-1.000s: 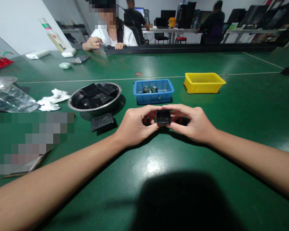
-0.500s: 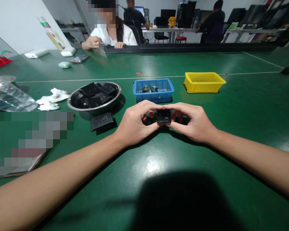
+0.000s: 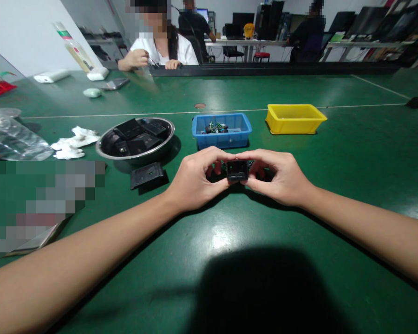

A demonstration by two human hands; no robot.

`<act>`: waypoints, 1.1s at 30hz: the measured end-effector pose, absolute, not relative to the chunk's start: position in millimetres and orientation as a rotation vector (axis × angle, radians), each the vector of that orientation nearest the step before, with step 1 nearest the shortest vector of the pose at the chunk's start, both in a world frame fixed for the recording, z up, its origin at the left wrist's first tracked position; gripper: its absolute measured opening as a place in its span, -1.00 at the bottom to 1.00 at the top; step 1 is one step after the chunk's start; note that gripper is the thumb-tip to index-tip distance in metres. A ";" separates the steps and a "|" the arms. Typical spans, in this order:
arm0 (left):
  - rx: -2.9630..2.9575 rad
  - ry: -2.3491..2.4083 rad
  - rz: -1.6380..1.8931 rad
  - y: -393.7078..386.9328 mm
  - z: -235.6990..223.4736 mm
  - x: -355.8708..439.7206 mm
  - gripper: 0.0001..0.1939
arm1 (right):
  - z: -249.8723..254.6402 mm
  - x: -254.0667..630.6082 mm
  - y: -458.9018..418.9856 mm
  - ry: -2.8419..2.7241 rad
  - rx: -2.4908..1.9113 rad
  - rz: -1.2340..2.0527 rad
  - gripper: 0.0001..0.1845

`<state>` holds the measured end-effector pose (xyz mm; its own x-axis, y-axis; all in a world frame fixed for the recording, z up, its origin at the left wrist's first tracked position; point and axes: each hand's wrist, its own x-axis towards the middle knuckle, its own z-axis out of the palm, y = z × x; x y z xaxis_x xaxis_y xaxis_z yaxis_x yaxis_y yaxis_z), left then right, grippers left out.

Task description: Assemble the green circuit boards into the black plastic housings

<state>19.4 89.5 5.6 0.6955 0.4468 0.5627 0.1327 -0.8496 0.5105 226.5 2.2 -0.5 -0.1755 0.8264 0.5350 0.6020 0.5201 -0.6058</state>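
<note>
Both my hands meet over the green table (image 3: 351, 153), pinching a small black plastic housing (image 3: 237, 170) between them. My left hand (image 3: 195, 181) grips its left side with thumb and fingers curled. My right hand (image 3: 282, 178) holds its right side the same way. The housing's open face points towards me. Just behind it stands a blue bin (image 3: 222, 131) with small green circuit parts inside.
A metal bowl (image 3: 136, 139) of black housings sits at the left, a flat black cover (image 3: 148, 175) in front of it. A yellow bin (image 3: 294, 118) stands at the right. Crumpled white tissue (image 3: 71, 144) and a clear plastic bag (image 3: 10, 139) lie further left. Another person works across the table.
My hands and the black housing have stayed almost in place, with only small shifts of the fingers around it.
</note>
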 end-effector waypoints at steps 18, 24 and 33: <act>2.482 0.456 0.970 88.5 6.4 19.4 -0.70 | 0.1 225.5 1.3 -1.860 -1.198 0.355 -0.59; 2.483 0.433 0.954 88.7 7.5 18.5 -0.71 | -0.1 225.6 0.3 -1.804 -1.211 0.465 -0.60; 2.493 0.452 0.910 88.9 7.4 20.0 -0.70 | -2.7 225.6 3.1 -1.799 -1.175 0.521 -0.62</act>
<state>20.0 88.9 7.4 0.7291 0.4423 0.5223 0.1485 -0.8472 0.5101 225.6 3.1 -2.7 -0.1459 0.8796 0.4528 0.5015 0.4603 -0.7326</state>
